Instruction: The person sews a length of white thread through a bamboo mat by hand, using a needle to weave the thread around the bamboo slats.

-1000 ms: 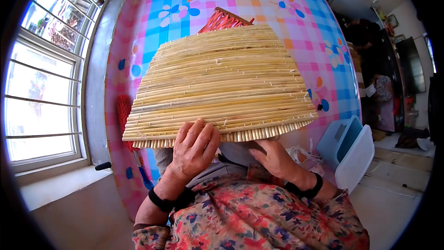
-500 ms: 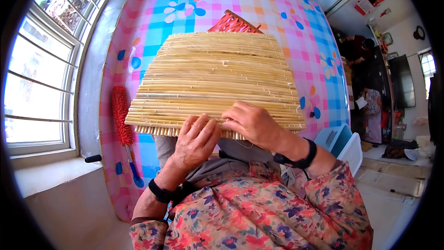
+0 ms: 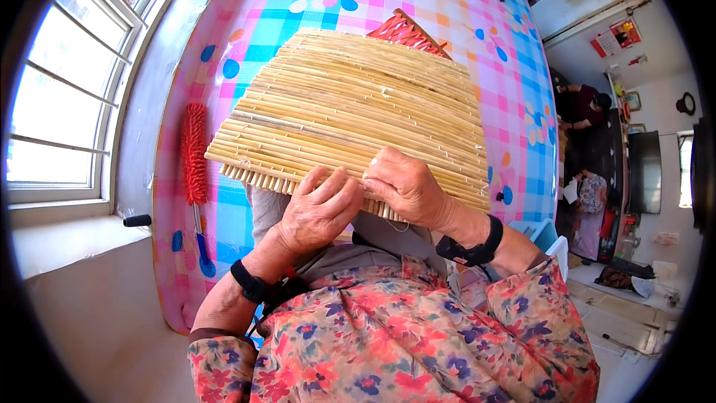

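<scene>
A mat of pale, straw-coloured stalks (image 3: pixel 358 97), stitched with white thread, lies across my lap and the surface before me. Its top stalks run side to side; cut ends of a lower, crosswise layer show along the near edge. My left hand (image 3: pixel 317 213) is closed over that edge, fingers on top, thumb side hidden. Right beside it my right hand (image 3: pixel 410 190) is closed in a pinch at the same edge. What lies between its fingertips is hidden. A thin loop of thread (image 3: pixel 399 229) hangs below the right hand. Both wrists wear black bands.
A checked, flowered plastic cover (image 3: pixel 514 97) spreads under the mat. Left lies a red fluffy duster (image 3: pixel 195 153) with a blue handle. Behind the mat is a red woven piece (image 3: pixel 409 32). A light-blue bin (image 3: pixel 548 239) stands right. Two people (image 3: pixel 584 108) are at the far right.
The mat now lies at a slant in the view, its right side lower. My right hand has come slightly down, its fingertips closer to my left hand at the near edge.
</scene>
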Demonstrator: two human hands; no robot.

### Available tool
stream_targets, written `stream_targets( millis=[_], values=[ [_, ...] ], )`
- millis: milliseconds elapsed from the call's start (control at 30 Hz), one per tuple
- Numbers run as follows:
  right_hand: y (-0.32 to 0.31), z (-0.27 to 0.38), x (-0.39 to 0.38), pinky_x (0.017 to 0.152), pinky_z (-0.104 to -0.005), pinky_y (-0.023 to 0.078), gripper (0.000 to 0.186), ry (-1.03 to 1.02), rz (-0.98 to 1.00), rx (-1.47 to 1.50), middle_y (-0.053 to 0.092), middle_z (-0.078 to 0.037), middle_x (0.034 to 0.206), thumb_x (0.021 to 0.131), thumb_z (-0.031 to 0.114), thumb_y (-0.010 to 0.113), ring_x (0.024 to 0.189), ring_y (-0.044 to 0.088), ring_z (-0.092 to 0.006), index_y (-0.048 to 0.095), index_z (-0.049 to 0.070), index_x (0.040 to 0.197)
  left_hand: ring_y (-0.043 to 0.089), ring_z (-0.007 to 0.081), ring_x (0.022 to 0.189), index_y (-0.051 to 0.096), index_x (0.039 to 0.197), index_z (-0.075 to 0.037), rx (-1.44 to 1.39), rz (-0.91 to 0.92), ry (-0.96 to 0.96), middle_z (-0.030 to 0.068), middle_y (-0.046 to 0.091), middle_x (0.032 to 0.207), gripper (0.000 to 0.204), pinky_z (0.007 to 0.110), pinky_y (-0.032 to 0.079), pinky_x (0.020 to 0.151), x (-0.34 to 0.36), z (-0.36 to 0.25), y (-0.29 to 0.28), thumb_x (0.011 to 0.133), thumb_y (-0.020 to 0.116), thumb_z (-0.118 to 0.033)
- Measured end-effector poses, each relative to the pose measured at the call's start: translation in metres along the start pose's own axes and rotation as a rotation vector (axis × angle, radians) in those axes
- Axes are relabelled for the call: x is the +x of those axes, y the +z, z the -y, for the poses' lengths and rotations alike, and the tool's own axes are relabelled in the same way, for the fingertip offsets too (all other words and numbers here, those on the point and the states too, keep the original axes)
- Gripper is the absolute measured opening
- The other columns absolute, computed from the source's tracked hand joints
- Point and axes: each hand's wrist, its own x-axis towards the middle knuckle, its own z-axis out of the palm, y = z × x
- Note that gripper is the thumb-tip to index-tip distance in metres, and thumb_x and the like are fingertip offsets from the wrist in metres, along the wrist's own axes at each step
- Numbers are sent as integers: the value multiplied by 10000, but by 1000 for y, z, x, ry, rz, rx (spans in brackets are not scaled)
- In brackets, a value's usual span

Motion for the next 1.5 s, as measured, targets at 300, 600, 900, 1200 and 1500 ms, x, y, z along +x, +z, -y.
stream_targets(
  millis=[300, 600, 900, 1200, 1500],
  values=[
    [-31, 25, 40, 667, -305, 488, 94, -23, -135, 29, 596, -81, 792, 887, 64, 558, 723, 597, -200, 593, 2, 825, 538, 240, 1015, 609, 913, -30, -22, 61, 3, 79, 555, 998, 308, 425, 414, 874, -3, -3, 2, 637, 578, -162],
    [-52, 32, 41, 575, -275, 551, 220, 432, -63, 1127, 589, -54, 745, 948, 239, 503, 609, 620, -132, 536, 23, 925, 501, 249, 1088, 579, 1020, -23, -44, 169, 0, 86, 540, 1091, 351, 437, 384, 947, 1, 0, -4, 689, 562, -140],
    [-180, 68, 84, 544, -190, 427, 163, -49, -441, 119, 564, 26, 702, 896, 188, 600, 589, 478, -36, 634, 29, 888, 486, 266, 1125, 577, 1049, -25, -33, 212, -30, 94, 548, 1152, 365, 439, 359, 987, -8, 1, 1, 702, 553, -136],
    [-31, -6, 10, 695, -327, 480, 205, 205, 233, -187, 564, -99, 840, 808, 162, 657, 820, 584, -207, 604, 32, 957, 480, 247, 1161, 580, 1069, -41, -91, 253, -100, 89, 554, 1167, 368, 427, 342, 1010, -3, -2, -3, 705, 580, -96],
    [-7, -32, -8, 676, -396, 493, 147, 202, 262, -249, 574, -140, 831, 773, 156, 639, 771, 596, -324, 590, 32, 836, 480, 261, 1181, 576, 1073, -38, -137, 239, -150, 96, 549, 1165, 367, 439, 317, 1039, -9, -2, -9, 707, 561, -43]
  ],
)
